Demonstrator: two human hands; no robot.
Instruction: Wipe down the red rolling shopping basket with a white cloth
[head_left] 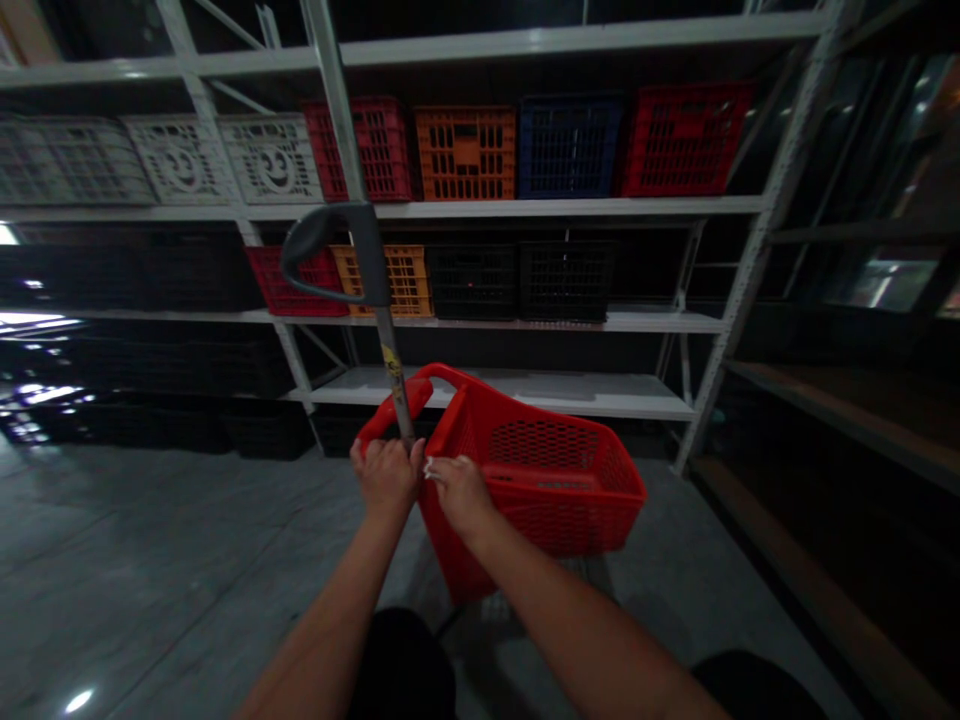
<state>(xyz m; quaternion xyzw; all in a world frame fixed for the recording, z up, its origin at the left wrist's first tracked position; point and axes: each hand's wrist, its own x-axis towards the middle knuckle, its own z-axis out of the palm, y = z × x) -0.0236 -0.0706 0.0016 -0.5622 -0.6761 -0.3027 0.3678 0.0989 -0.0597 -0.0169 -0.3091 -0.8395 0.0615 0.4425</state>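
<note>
A grey metal pole (397, 385) with a dark loop-shaped handle (367, 255) rises at a slant in front of me. My left hand (386, 475) has its fingers curled at the pole's lower end, beside the red handle (390, 412) of a red plastic shopping cart (555, 515). Close by, my right hand (461, 490) is closed in a pinch on a small white piece (429, 468), too small to name, at the cart's near edge. The pole's bottom end is hidden behind my hands. Inside, the cart's perforated basket shows its bare floor.
White metal shelving (570, 208) spans the back, with white crates (271, 160), an orange crate (466, 155), a blue crate (568, 148) and black crates (472, 282). More shelving (825, 400) stands on the right. Grey concrete floor (150, 560) extends left.
</note>
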